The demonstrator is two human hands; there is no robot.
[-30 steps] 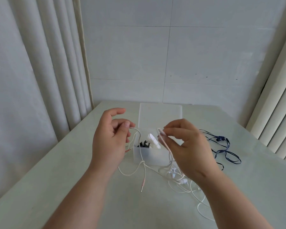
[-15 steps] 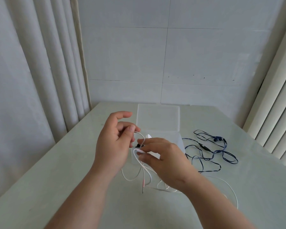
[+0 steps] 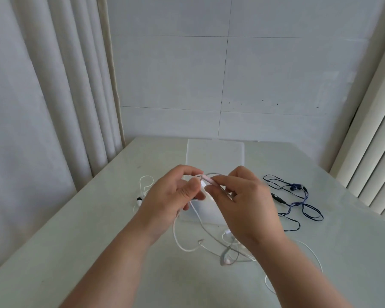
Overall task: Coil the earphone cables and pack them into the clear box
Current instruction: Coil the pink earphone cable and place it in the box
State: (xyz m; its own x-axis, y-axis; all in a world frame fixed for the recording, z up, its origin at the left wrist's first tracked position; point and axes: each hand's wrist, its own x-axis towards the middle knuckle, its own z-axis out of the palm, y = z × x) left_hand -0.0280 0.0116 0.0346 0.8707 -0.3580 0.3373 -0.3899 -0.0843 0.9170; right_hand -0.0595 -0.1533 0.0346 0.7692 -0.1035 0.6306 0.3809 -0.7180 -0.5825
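I am holding the white earphone cable point(image 3: 208, 179) up at mid-frame. My left hand point(image 3: 169, 196) is pinching one side of a small loop and my right hand point(image 3: 245, 203) is pinching the other with thumb and forefinger clamped on it, I judge to size the coil. Slack is trailing onto the table point(image 3: 76, 241). The clear box point(image 3: 209, 213) is sitting open just behind my hands, near for packing. The blue earphones point(image 3: 298, 197) are lying uncoiled at right.

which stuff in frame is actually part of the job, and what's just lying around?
Part of the job:
- white earphones, held up and partly looped, slack trailing on the table
- blue earphones, loose on the table, not yet coiled
- clear box, lid open

Just there:
- curtain
- blinds
- the table itself
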